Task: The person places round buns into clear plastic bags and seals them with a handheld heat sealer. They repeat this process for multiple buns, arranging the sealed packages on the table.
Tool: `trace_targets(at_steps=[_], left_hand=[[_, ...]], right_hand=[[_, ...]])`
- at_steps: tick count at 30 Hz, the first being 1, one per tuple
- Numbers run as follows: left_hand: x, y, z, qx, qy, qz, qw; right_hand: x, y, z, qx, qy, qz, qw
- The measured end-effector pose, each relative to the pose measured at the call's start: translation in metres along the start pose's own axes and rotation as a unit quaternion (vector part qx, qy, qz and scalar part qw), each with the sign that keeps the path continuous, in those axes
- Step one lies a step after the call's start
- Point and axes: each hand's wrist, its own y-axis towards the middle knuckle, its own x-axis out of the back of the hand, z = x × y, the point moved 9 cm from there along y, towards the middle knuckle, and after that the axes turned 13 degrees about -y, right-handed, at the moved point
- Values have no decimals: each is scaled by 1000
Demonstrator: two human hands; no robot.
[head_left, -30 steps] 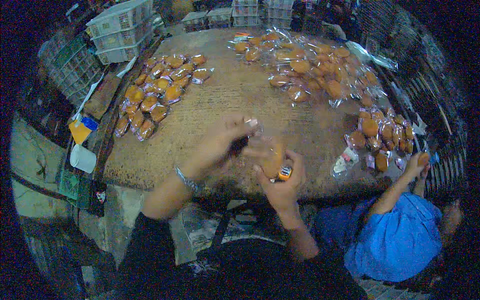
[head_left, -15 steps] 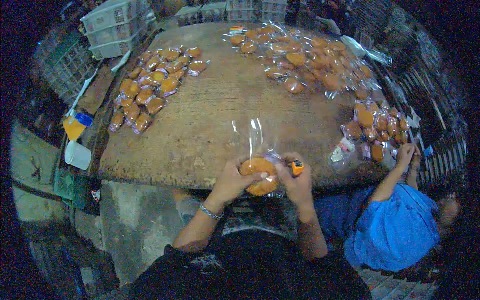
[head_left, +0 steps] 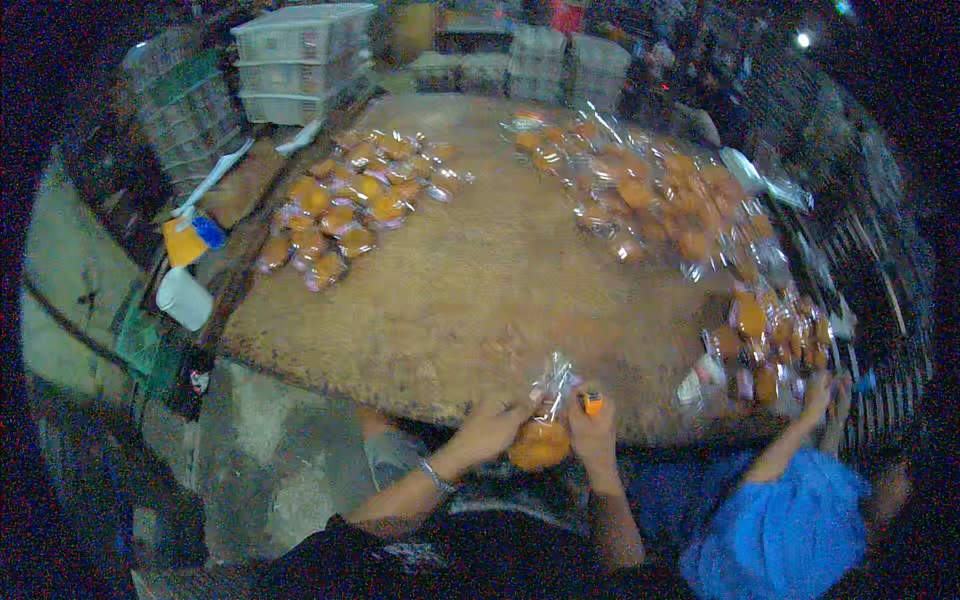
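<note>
A round golden-brown bun (head_left: 540,446) in a clear plastic bag hangs at the table's near edge, between my two hands. The bag's gathered neck (head_left: 553,385) points up and away from me. My left hand (head_left: 492,428), with a bracelet at the wrist, is closed, its fingertips pinching the bag's neck from the left. On the other side my right hand (head_left: 596,432) is closed around a small orange-and-black tool (head_left: 593,403), close against the bag. Blur hides what kind of tool it is and the exact finger contact.
Bagged buns (head_left: 345,205) lie at the left of the wooden table (head_left: 450,290), and a bigger heap (head_left: 665,195) lies far right. Nearer right, more bagged buns (head_left: 765,335) sit before a person in blue (head_left: 790,525). White crates (head_left: 300,65) stand far left; a white container (head_left: 185,298) is at the left edge.
The bag's open top has been gathered into a narrow neck. My left hand has gone from the bun up to that neck, and the bun now hangs below my hands. The view has tilted upward.
</note>
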Motion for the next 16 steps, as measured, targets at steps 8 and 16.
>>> trace_targets(at_steps=[8,16], left_hand=[[-16,7,12,61,-435,93,894],[-16,-2,-18,-82,57,122,987]], right_hand=[[-4,-19,5,-16,-55,24,998],[5,-36,27,134,-7,-54,990]])
